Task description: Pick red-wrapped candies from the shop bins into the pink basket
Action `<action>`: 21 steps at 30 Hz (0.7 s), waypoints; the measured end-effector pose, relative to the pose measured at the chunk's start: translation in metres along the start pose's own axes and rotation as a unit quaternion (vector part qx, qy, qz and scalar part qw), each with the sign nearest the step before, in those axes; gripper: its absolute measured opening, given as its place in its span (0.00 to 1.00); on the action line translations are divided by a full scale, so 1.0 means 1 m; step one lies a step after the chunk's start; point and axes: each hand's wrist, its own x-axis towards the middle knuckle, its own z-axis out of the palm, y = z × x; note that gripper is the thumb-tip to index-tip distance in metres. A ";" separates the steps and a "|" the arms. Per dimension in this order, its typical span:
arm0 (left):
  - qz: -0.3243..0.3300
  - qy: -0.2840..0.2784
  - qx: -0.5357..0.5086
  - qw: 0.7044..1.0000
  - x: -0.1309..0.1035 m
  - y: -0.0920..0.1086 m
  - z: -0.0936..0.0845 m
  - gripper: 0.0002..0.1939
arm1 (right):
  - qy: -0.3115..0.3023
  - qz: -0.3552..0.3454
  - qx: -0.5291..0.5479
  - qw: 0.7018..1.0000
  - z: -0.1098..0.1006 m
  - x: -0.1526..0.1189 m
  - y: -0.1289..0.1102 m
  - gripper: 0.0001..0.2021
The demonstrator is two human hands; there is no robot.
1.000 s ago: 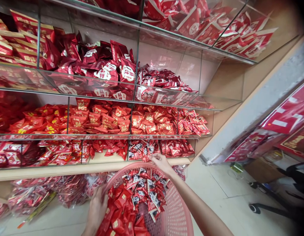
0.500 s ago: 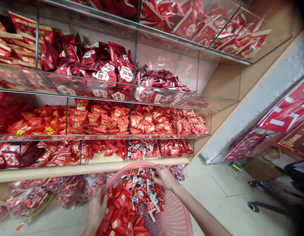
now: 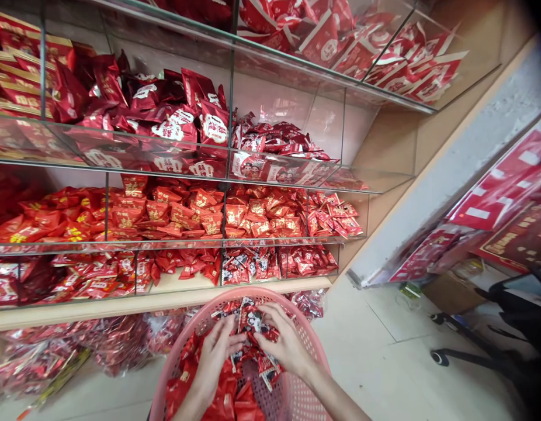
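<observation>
If we gather too loosely, black-and-red packets (image 3: 252,318) between our hands could slip among the plain red packets (image 3: 222,403) below our left hand (image 3: 214,355), inside the pink basket (image 3: 313,339)! Left is half-open, visibly gripping nothing; right hand (image 3: 284,340) curls inward, its grip unclear.

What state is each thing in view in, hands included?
Left hand: open, fingers apart, over the basket.
Right hand: half curled over packets; grip unclear.
Pink basket: upright, partly filled, some of its inside bare.
Plain red packets: loose, heaped.
Patterned packets: loose, partly hidden by the hands.
Bagged packets: in clear plastic, under the shelves.
Chair: standing on casters.
</observation>
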 end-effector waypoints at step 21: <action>0.182 0.000 0.281 0.942 -0.008 -0.011 -0.004 0.13 | 0.083 0.182 0.222 0.954 0.055 -0.043 0.007 0.16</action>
